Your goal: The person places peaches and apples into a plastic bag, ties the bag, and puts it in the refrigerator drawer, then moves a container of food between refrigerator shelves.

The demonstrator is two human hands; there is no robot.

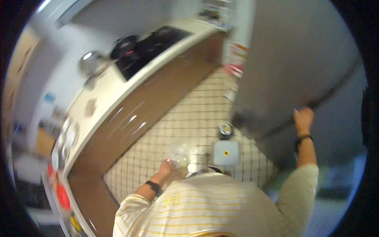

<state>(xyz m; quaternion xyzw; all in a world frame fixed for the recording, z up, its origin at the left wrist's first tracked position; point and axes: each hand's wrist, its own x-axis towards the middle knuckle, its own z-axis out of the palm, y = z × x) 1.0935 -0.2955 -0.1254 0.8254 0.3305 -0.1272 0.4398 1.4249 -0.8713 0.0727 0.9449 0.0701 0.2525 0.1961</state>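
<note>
My left hand (166, 168) is low in front of me, closed on a clear plastic bag (179, 157) that hangs over the tiled floor; something pale yellow shows in its lower part, too blurred to name. Out to the right, my right hand (304, 118) is raised at the dark seam of a large grey refrigerator (293, 68), with its fingers bent at the edge. Whether those fingers grip the edge or only rest against it, I cannot tell. Both wrists wear dark bands.
A grey-blue step stool (226, 160) and a small dark container (225, 131) stand on the floor before me. Along the left runs a pale countertop (111, 89) over brown cabinets, with a black cooktop (154, 44), a shiny metal pan (93, 63) and several plates (69, 134).
</note>
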